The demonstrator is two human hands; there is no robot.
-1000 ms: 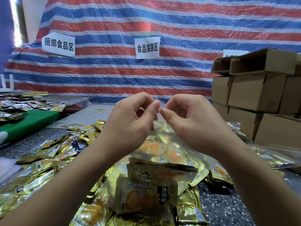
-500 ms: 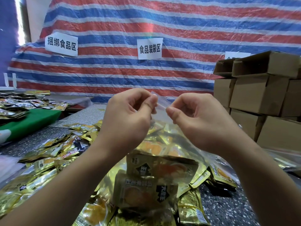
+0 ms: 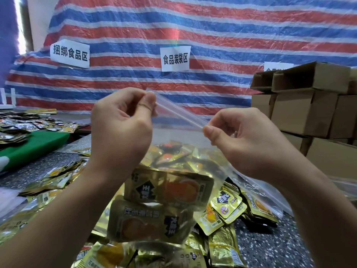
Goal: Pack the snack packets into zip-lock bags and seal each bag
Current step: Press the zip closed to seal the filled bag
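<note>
Striped tarp (image 3: 212, 26) fills the back, cardboard boxes (image 3: 305, 113) stack at 3 o'clock. The speckled bench (image 3: 270, 248) is buried in loose gold snack packets (image 3: 225, 211). Held up mid-frame is the clear zip-lock bag (image 3: 173, 132), with 2 packets showing at its bottom. Left hand (image 3: 119, 130) pinches the zip strip's 10 o'clock end as an anchor; right hand (image 3: 245, 140) pinches it toward 3 o'clock, probably to press it closed.

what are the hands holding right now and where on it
Both hold the zip-lock bag by its zip strip: left hand pinches the left end, right hand pinches farther right. Snack packets hang inside.
</note>
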